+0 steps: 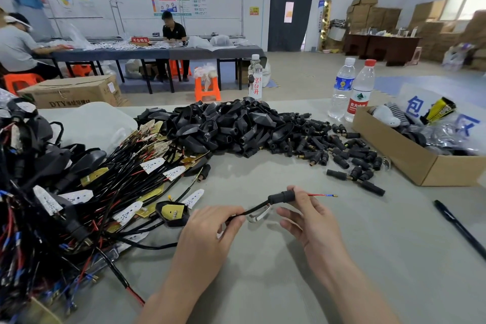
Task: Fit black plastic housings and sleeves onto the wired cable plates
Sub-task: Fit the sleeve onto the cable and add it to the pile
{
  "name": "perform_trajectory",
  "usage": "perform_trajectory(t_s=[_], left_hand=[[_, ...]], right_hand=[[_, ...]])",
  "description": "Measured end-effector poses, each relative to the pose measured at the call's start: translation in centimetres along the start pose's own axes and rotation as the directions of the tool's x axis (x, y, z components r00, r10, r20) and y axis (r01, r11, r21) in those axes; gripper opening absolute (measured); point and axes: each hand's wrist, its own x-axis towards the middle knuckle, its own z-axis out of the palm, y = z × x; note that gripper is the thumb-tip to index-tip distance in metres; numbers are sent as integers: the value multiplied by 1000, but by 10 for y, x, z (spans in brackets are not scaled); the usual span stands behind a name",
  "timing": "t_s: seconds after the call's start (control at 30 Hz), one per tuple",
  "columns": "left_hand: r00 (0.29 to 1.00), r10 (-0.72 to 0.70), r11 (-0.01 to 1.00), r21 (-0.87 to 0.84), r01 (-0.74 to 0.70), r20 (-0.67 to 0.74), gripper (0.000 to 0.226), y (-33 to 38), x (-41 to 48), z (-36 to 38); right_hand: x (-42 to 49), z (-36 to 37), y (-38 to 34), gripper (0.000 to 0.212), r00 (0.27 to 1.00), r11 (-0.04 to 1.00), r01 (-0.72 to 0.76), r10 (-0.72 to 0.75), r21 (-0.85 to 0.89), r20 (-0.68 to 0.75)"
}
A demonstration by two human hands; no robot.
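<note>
Left hand (210, 229), right hand (307, 221) hold sleeved cable (280, 196); carton (79, 92) reads "DTY".

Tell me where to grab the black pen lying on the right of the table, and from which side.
Pinch the black pen at mid-barrel, coming straight down from above, thumb and finger across its width. It lies flat and diagonal on the table with bare surface along both long sides, so fingers likely fit there. The right hand is nearer, though it grips a sleeve now.
</note>
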Motion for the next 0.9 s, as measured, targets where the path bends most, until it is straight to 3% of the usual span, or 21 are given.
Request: perform_trajectory(t_s=[0.23,0.5,0.73,0.9], left_hand=[[999,19,1000,-4,-19,26,23,1,-1,1],[997,76,980,181,-77,12,25,-8,2,-4],[1000,16,997,80,-14,-27,7,-6,2,-4],[1000,11,998,64,-10,-26,23,-1,2,-4]], right_hand=[[-4,9,7,23,991,995,6,8,-104,136],[1,2,2,20,1000,999,0,0,46,6],[0,7,3,23,996,993,-61,54,105,73],[1,5,5,30,994,992,-47,35,118,104]])
